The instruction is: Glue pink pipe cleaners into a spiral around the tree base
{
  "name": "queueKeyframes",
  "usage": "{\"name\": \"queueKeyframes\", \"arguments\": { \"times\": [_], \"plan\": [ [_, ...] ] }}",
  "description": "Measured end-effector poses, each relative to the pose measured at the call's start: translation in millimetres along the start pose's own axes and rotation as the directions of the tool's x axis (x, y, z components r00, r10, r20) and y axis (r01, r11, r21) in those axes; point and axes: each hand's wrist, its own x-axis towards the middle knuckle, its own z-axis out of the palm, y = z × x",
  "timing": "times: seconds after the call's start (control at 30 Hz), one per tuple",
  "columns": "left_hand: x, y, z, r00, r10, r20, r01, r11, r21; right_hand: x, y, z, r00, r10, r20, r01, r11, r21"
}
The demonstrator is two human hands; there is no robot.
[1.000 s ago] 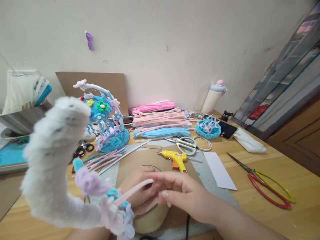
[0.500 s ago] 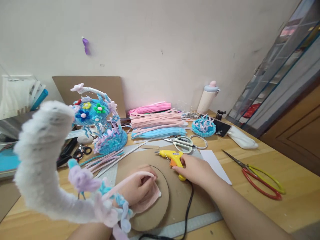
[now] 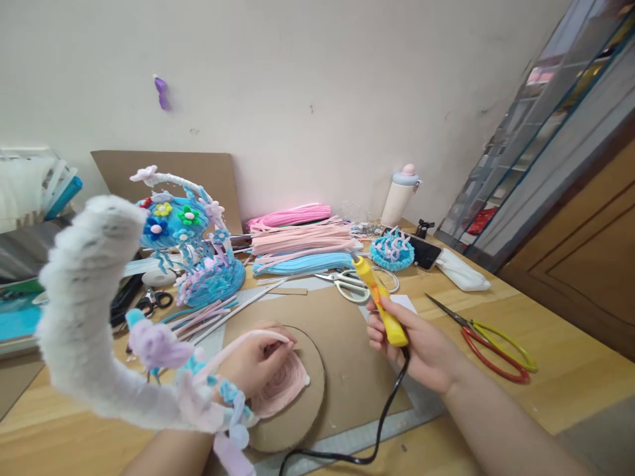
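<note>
My right hand (image 3: 421,337) is closed around a yellow hot glue gun (image 3: 384,304), lifted with its nozzle pointing up and away; a black cord hangs from the handle. My left hand (image 3: 260,360) pinches a pale pink pipe cleaner (image 3: 231,350) over a round cardboard disc (image 3: 310,403). On the disc lies a pink coil of pipe cleaner (image 3: 282,390), partly covered by that hand. A curved white fuzzy stem (image 3: 84,330) with lilac and blue flowers stands in front of my left forearm, hiding part of it.
Pipe cleaner bundles (image 3: 307,238) lie at the back, with white-handled scissors (image 3: 347,285) before them. Blue flowered pieces (image 3: 213,277) stand at the left. Red-and-yellow scissors (image 3: 496,344) and a bottle (image 3: 399,195) are on the right. A cardboard sheet (image 3: 357,377) lies under the disc.
My right hand has lifted the glue gun off the cardboard and turned it upright, moving right. My left hand keeps its pinch at the disc. The view has shifted slightly.
</note>
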Motion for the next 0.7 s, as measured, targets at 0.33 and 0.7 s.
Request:
{"name": "queueKeyframes", "arguments": {
  "times": [0.33,0.7],
  "plan": [
    [-1.6,-5.5,7.7,0.991,-0.12,-0.062,0.122,0.992,0.039,-10.3,20.3,-1.0,0.984,0.124,0.126,-0.163,0.913,0.375],
    [-1.7,-5.9,7.5,0.997,-0.059,-0.04,0.062,0.996,0.062,-19.6,33.2,17.8,0.958,0.165,0.235,-0.207,0.964,0.167]
  ]
}}
